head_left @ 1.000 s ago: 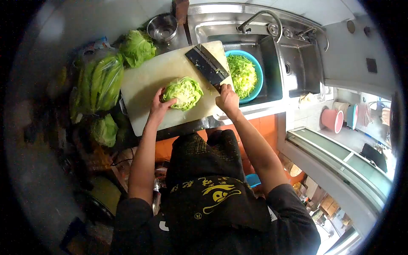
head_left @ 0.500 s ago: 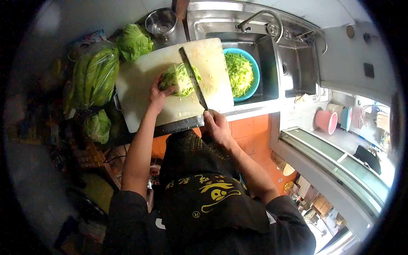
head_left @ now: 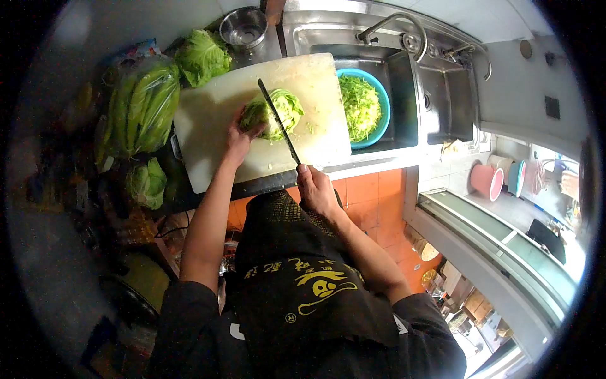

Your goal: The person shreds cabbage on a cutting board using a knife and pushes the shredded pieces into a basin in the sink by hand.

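On a white cutting board [head_left: 322, 82] rests a head of cabbage [head_left: 290, 108], its pale leaves facing right. My left hand [head_left: 242, 136] grips it from the left, fingers and thumb curled against its side. In my right hand [head_left: 317, 189] is the handle of a long-bladed kitchen knife [head_left: 275, 112]. The blade crosses the top of the cabbage, seen almost edge-on; whether it has entered the leaves I cannot tell. Small green shreds lie on the board right of the cabbage.
A blue basin [head_left: 387, 117] of shredded cabbage [head_left: 360, 107] sits in the steel sink [head_left: 404, 95], under a faucet [head_left: 394, 19]. Left are bagged long green vegetables [head_left: 140, 104] and two more cabbages [head_left: 202, 58] [head_left: 146, 183]. A metal bowl [head_left: 243, 28] stands behind the board.
The knife has shifted left, from the cabbage's right side to over its middle, and its blade has turned from showing its face to nearly edge-on. My left hand still grips the cabbage.
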`<move>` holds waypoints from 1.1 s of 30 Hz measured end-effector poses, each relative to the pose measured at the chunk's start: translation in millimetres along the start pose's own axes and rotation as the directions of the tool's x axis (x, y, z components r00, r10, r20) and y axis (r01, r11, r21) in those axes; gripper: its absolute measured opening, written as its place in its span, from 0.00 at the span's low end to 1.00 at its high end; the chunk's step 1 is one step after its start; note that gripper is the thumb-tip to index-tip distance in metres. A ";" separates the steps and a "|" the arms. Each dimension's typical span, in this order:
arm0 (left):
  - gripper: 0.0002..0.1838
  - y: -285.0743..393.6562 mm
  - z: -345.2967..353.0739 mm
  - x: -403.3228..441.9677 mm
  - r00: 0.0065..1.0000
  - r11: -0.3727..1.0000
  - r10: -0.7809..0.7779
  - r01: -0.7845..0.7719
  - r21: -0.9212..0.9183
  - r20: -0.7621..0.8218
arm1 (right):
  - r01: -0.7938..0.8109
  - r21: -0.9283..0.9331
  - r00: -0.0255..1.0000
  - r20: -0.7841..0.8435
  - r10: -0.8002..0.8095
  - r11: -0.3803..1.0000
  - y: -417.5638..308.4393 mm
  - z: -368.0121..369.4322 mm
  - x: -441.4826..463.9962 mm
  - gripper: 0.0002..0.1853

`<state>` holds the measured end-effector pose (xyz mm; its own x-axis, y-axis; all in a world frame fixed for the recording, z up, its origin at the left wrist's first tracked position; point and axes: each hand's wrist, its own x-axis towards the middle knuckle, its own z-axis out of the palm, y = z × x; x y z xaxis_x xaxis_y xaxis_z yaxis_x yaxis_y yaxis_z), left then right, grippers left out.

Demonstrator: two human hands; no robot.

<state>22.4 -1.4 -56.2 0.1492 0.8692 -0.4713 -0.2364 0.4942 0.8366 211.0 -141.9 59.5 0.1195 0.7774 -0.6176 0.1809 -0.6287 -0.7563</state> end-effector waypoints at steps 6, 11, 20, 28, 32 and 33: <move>0.41 -1.2 -1.0 3.6 0.996 0.978 0.085 -0.086 0.188 0.016 | 0.013 -0.075 1.000 -0.015 -0.014 0.997 9.0 1.7 5.1 0.32; 0.41 3.3 0.9 4.0 1.000 0.998 -0.001 0.001 0.057 -0.010 | 0.021 -0.082 0.999 -0.025 -0.023 0.996 20.2 6.6 11.3 0.31; 0.37 -5.2 -2.7 10.4 0.996 0.971 0.085 -0.083 0.225 0.002 | 0.020 -0.144 0.999 -0.034 -0.025 0.989 24.7 8.6 19.1 0.30; 0.37 8.1 10.6 -5.3 0.991 0.916 0.099 -0.053 0.399 -0.095 | -0.020 -0.138 1.000 0.001 0.020 0.990 19.4 6.9 26.0 0.30; 0.38 -2.6 0.2 -2.1 0.990 0.908 0.128 -0.092 0.409 -0.060 | -0.018 -0.162 1.000 0.007 0.019 0.987 17.1 10.0 29.6 0.32; 0.38 -0.3 2.7 -4.7 0.990 0.909 0.127 -0.091 0.407 -0.062 | -0.059 -0.140 0.998 0.020 0.062 0.988 17.7 10.6 34.1 0.33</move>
<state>24.4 -5.7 -53.5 0.0584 0.9240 -0.3780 0.1625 0.3648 0.9168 208.0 -126.8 22.8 0.1106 0.7363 -0.6676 0.3086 -0.6640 -0.6811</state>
